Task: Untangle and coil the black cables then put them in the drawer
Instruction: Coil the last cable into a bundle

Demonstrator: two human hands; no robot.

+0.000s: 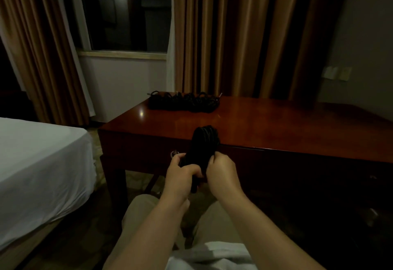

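A coiled black cable point(204, 142) stands upright in front of the desk's near edge, held by both hands. My left hand point(182, 173) grips its lower part, and a small metal plug end point(174, 154) shows just above that hand's fingers. My right hand point(221, 168) pinches the coil from the right side. Several more black coiled cables point(185, 101) lie in a row at the far left of the wooden desk point(265, 120). The desk's front point(297, 163) is dark, and I cannot tell whether the drawer there is open.
A bed with a white sheet point(38, 163) stands to the left, close to the desk. Brown curtains point(244, 35) and a dark window point(127, 14) are behind the desk. My knees in light trousers point(144, 210) are below the hands.
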